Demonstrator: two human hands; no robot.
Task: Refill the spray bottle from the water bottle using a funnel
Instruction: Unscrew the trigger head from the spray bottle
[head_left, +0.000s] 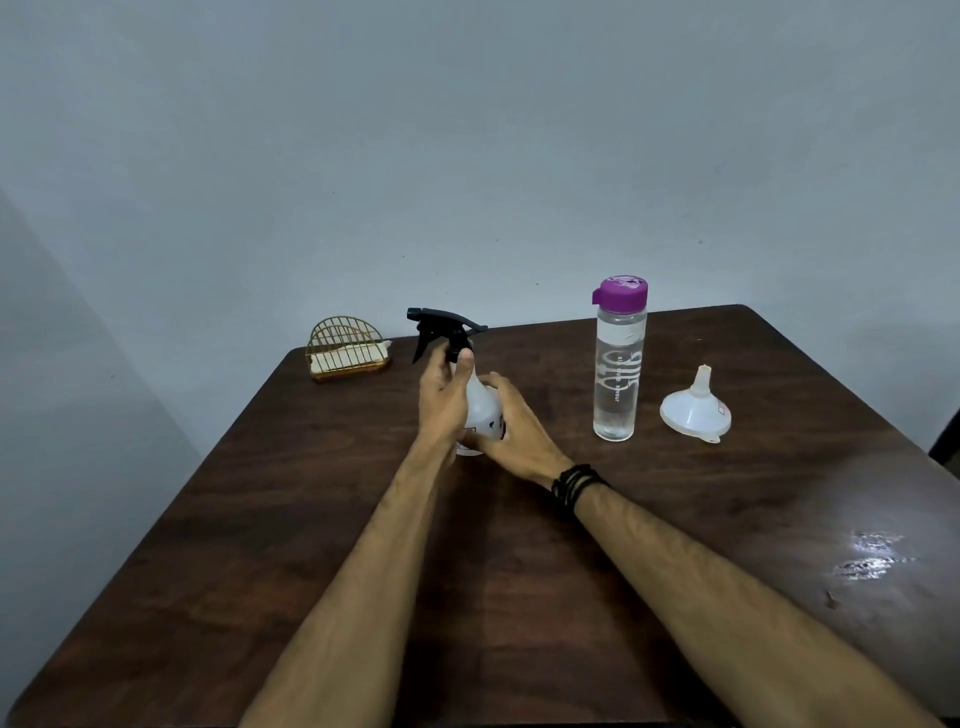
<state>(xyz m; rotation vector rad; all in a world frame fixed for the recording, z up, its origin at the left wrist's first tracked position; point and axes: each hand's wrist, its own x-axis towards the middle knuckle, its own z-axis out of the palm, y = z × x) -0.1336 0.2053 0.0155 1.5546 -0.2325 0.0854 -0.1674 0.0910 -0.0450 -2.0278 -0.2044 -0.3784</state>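
Unscrewing the black trigger head (447, 325) from the white plastic spray bottle (480, 410), standing upright near the middle of the dark wooden table (260, 519). Left hand (441, 395) up at the neck, thumb and fingers curled round the black collar under the trigger; right hand (506, 421) wrapped round the lower body, holding it steady on the tabletop. Best done, probably, by keeping the body pressed down and turning only the collar, then lifting the head straight up so that the dip tube does not tip the bottle. Clear water bottle with purple cap (620, 358) upright to the right, still closed; white plastic funnel (695, 408) just beyond it, mouth down, untouched.
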